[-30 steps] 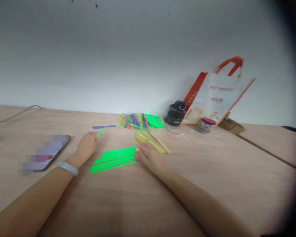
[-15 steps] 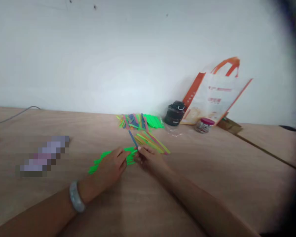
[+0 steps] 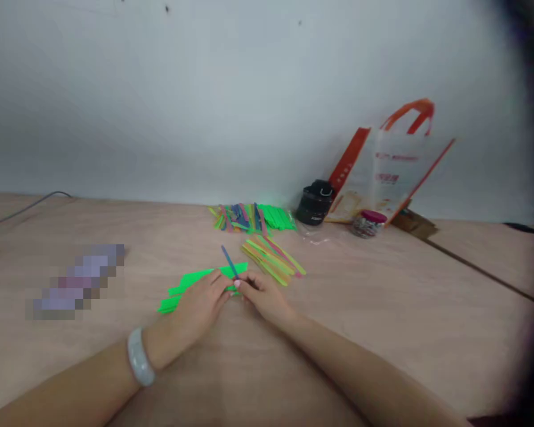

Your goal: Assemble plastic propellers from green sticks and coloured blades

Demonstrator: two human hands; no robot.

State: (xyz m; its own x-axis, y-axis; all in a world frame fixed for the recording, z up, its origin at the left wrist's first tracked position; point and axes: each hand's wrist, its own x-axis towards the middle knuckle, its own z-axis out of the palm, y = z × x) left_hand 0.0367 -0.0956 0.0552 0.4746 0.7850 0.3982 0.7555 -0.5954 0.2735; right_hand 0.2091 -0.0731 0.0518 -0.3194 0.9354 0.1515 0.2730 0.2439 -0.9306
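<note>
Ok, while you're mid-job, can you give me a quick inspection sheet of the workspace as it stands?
Surface: wooden table, with a seam across the right side.
Job's things: blue stick at the fingertips; bright green sticks partly under the left hand; yellow and pink sticks beside them; mixed coloured sticks further back.
Clutter: black container, small pink-lidded jar, blurred flat device.
Hands: left hand and right hand meet at the blue stick; which one grips it is unclear.
Cables: grey cable at the far left.
Surroundings: white wall; shopping bag with orange handles against it.
</note>
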